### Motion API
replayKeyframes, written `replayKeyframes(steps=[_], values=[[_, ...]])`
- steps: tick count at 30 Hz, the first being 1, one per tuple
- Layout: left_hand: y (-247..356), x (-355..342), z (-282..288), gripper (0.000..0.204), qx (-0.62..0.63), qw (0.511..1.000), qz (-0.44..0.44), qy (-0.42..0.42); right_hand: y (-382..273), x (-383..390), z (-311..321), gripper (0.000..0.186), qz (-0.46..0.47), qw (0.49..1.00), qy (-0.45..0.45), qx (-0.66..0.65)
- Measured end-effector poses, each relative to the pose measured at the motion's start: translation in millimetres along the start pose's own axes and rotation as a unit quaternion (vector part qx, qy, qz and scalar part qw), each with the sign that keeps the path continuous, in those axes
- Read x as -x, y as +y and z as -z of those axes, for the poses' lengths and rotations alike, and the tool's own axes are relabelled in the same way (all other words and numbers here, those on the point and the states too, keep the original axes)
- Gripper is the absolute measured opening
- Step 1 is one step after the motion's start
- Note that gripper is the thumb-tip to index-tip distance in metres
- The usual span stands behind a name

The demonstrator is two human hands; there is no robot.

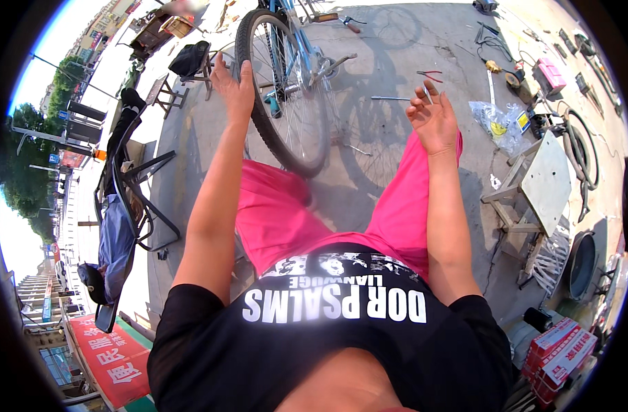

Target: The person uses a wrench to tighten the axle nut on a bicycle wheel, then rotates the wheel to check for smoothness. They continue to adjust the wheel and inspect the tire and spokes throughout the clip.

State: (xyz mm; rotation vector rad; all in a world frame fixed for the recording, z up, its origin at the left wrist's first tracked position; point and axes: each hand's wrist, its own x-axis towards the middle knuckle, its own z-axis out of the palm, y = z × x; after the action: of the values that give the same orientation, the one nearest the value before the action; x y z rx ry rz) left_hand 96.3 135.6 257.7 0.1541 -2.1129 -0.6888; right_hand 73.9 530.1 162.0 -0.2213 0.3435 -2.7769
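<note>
"Condition?"

"Left hand (234, 88) spread open beside the bicycle wheel (263, 129), contact unclear; right hand (434, 120) loosely open, empty."

"Wheel position?"

"Ahead of the left trouser leg (269, 206). Advisable: steady it by the tyre (304, 167), fingers clear of the spokes (297, 127)."

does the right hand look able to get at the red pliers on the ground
Probably yes: the right hand looks empty, and nothing visible blocks the way to the red pliers just beyond it, though the drop down to them is hard to judge.
</note>
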Motion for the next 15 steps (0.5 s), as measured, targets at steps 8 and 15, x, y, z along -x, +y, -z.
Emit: replayKeyframes(steps=[8, 15], values=[[0.3, 1.4, -10.4, 0.070, -0.014, 0.998, -0.038, -0.046, -0.7, -4.6, 2.2, 0.036, -0.001, 1.000, 0.018, 0.020], [-98.7, -22.0, 37.7, 0.051, 0.138, 0.972, 0.176, -0.070, 3.7, -7.6, 1.7, 0.038, -0.013, 1.000, -0.008, 0.017]])
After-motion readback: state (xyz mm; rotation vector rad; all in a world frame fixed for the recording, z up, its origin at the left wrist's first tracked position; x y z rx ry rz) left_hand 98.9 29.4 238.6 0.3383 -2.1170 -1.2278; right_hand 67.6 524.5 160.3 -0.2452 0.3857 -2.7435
